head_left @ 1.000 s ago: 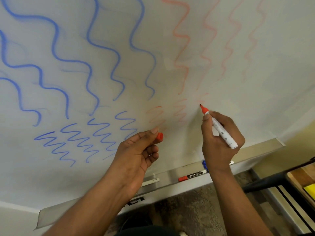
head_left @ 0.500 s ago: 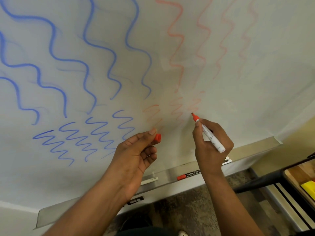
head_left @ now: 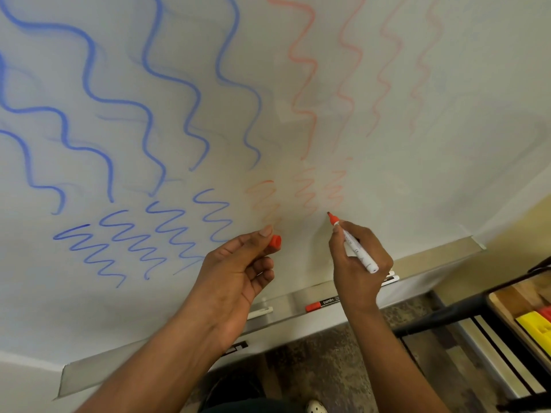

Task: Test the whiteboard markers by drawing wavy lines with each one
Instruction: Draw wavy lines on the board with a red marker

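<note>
Head view: an orange marker (head_left: 354,245) is being pinched by the right hand (head_left: 359,263), its tip touching the whiteboard (head_left: 417,180) below faint orange squiggles (head_left: 334,189). Its cap (head_left: 275,242) is being pinched by the left hand (head_left: 238,272).

Whiteboard (head_left: 447,120) white — blue wavy lines (head_left: 149,93) seen at left, faint red wavy lines (head_left: 351,70) at right. Marker (head_left: 353,244) white-bodied, red-tipped; cap (head_left: 275,242) red. Tray (head_left: 286,305) silver-grey.
</note>
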The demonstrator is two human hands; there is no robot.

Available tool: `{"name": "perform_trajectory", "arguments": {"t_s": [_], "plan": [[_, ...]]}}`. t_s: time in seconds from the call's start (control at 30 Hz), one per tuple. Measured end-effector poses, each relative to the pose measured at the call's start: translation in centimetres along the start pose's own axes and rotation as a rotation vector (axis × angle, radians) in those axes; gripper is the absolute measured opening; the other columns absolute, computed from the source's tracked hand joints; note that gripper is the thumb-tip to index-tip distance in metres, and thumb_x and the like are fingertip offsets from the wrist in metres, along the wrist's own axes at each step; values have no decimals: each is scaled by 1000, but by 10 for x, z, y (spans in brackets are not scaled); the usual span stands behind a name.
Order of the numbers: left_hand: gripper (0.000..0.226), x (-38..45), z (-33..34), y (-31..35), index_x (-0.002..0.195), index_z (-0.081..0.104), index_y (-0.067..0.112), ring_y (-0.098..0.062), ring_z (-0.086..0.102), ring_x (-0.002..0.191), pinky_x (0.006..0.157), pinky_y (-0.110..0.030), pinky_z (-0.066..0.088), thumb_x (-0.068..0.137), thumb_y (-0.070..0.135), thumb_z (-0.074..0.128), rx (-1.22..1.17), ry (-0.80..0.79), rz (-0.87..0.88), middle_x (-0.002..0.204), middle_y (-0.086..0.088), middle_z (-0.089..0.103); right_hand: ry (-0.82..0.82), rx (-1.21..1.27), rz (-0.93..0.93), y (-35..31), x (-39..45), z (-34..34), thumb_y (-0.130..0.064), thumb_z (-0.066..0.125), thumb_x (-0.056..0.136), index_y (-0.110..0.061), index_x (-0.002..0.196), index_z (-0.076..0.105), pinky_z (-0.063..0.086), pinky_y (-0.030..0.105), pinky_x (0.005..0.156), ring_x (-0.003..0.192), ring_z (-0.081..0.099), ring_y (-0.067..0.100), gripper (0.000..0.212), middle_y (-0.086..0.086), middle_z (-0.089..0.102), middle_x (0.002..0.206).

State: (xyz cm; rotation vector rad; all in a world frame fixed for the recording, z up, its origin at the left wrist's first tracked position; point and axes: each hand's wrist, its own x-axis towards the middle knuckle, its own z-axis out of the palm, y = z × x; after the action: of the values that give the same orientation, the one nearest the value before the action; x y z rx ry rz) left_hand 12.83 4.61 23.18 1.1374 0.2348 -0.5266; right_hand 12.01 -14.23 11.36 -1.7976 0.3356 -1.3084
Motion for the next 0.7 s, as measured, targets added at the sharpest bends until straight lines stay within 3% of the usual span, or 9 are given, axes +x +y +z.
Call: {"name": "perform_trajectory", "arguments": {"t_s": [0.1, 0.2, 0.33, 0.43, 0.53, 0.6, 0.7], "plan": [[25, 0, 3, -3, 96, 76, 11, -10, 60, 65, 75, -29, 52, 77, 27, 78, 4, -10, -5, 88, -4, 76, -54, 23, 30, -1, -1, -7, -9, 74, 96, -6, 103, 78, 61, 30, 70, 81, 74, 11, 9, 1, 77, 91], [28, 2, 7, -5, 97, 77, 11, -10, 60, 65, 74, -29, 53, 76, 28, 79, 0, -16, -9, 89, -5, 76, 39, 107, 144, -11, 15, -17, -11, 73, 96, -8, 107, 76, 62, 34, 69, 77, 75, 19, 11, 7, 76, 85], [31, 5, 16, -9, 97, 77, 10, -11, 60, 65, 74, -30, 53, 73, 30, 80, 6, -12, -12, 89, -5, 77, 70, 178, 48, -28, 49, -33, -9, 69, 99, 5, 104, 74, 61, 26, 71, 74, 75, 17, 16, 17, 75, 86], [36, 6, 25, -10, 99, 76, 9, -12, 60, 66, 74, -30, 53, 70, 30, 80, 8, -13, -7, 89, -5, 77, 25, 251, 3, -28, 66, -39, -11, 72, 99, 1, 111, 70, 64, 48, 75, 83, 77, 34, 18, 19, 75, 99], [35, 8, 33, -11, 100, 75, 9, -11, 59, 65, 73, -29, 53, 72, 30, 79, 8, -12, 2, 89, -5, 77, -7, 270, 13, -28, 72, -37, -14, 70, 100, -11, 110, 68, 64, 55, 74, 82, 78, 31, 11, 17, 75, 96], [34, 9, 38, -13, 100, 75, 9, -11, 59, 65, 72, -28, 53, 73, 29, 79, 6, -9, 4, 89, -5, 76, -13, 263, 18, -28, 76, -36, -17, 72, 99, -21, 107, 69, 64, 55, 74, 82, 78, 28, 9, 14, 76, 93], [32, 11, 43, -17, 99, 76, 9, -11, 58, 64, 72, -28, 53, 74, 28, 79, 4, 3, 1, 90, -6, 76, 30, 159, -103, -25, 83, -37, -4, 77, 94, -15, 106, 72, 63, 40, 72, 83, 77, 21, 17, 5, 77, 96]]}}
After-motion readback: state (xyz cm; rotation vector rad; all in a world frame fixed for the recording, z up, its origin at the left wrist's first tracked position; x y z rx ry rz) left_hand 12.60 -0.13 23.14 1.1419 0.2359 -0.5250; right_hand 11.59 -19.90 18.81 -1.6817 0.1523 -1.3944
